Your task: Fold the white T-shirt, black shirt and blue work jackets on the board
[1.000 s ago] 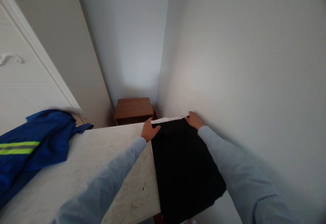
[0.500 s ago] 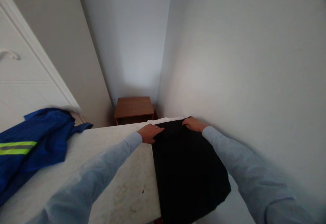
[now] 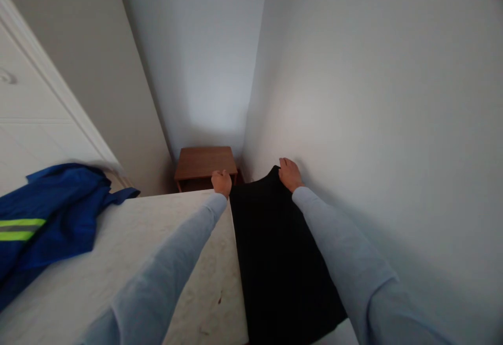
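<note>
A black cloth [image 3: 275,261] lies stretched along the right side of a pale table [image 3: 129,251], close to the wall. My left hand [image 3: 221,181] grips its far left corner with closed fingers. My right hand [image 3: 290,174] holds the far right corner against the wall. Both arms, in light grey sleeves, are stretched out forward, and the far edge of the cloth is lifted between the two hands.
A blue jacket [image 3: 47,219] with a yellow reflective stripe lies on the table's left side. A small brown wooden cabinet [image 3: 205,163] stands in the far corner. White walls close in on the right and behind; a white cupboard door [image 3: 35,120] is at left.
Both hands took hold of the cloth's far edge and moved it up and away from me. The white strip that showed beyond the cloth is hidden now.
</note>
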A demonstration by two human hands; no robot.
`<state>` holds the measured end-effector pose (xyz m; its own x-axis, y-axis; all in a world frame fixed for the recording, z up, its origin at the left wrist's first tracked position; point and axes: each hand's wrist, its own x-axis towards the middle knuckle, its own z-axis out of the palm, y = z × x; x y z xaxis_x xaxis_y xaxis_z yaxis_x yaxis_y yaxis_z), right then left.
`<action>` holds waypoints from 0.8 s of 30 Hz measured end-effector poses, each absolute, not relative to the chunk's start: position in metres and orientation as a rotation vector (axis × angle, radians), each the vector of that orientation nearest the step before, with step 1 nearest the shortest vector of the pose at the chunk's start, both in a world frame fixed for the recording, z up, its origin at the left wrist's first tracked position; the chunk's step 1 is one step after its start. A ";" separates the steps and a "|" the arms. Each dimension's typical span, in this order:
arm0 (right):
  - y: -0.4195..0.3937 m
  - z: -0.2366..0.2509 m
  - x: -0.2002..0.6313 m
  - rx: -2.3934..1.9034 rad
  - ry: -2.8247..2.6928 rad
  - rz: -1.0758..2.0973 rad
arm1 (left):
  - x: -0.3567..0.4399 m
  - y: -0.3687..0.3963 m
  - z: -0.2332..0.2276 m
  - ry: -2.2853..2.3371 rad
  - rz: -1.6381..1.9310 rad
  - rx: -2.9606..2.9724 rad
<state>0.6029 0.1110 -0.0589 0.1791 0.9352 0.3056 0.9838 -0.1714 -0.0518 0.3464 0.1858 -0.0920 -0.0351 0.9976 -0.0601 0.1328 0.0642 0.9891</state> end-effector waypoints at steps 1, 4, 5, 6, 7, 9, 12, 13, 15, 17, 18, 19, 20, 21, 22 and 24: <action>0.111 -0.060 0.603 -2.179 -1.869 -0.332 | 0.346 0.184 -0.091 1.358 1.143 1.286; 0.106 -0.069 0.609 -2.136 -1.968 -0.300 | 0.344 0.167 -0.096 1.169 1.109 1.666; 0.104 -0.074 0.612 -2.157 -2.006 -0.242 | 0.343 0.158 -0.101 1.056 1.042 1.838; 0.102 -0.081 0.615 -2.186 -2.041 -0.175 | 0.343 0.148 -0.107 0.947 0.944 2.006; 0.099 -0.088 0.619 -2.218 -2.069 -0.109 | 0.343 0.139 -0.114 0.857 0.826 2.150; 0.094 -0.100 0.625 -2.275 -2.092 -0.021 | 0.342 0.121 -0.128 0.773 0.594 2.352; 0.086 -0.107 0.626 -2.335 -2.039 -0.035 | 0.341 0.105 -0.144 0.772 0.405 2.590; 0.083 -0.107 0.623 -2.350 -2.014 -0.060 | 0.341 0.103 -0.147 0.783 0.381 2.658; 0.073 -0.104 0.612 -2.323 -2.019 -0.142 | 0.340 0.103 -0.150 0.808 0.348 2.769; 0.056 -0.103 0.597 -2.216 -2.117 -0.237 | 0.340 0.104 -0.150 0.827 0.321 2.836; 0.045 -0.104 0.590 -2.150 -2.178 -0.277 | 0.340 0.105 -0.149 0.834 0.311 2.856; 0.032 -0.107 0.585 -2.101 -2.224 -0.302 | 0.340 0.105 -0.149 0.838 0.301 2.870; 0.018 -0.110 0.582 -2.087 -2.240 -0.307 | 0.340 0.105 -0.149 0.840 0.295 2.879; 0.004 -0.115 0.582 -2.115 -2.220 -0.294 | 0.340 0.105 -0.150 0.843 0.295 2.885; -0.010 -0.119 0.584 -2.179 -2.167 -0.263 | 0.341 0.105 -0.150 0.846 0.300 2.888; -0.036 -0.128 0.595 -2.345 -1.998 -0.160 | 0.341 0.106 -0.151 0.852 0.310 2.884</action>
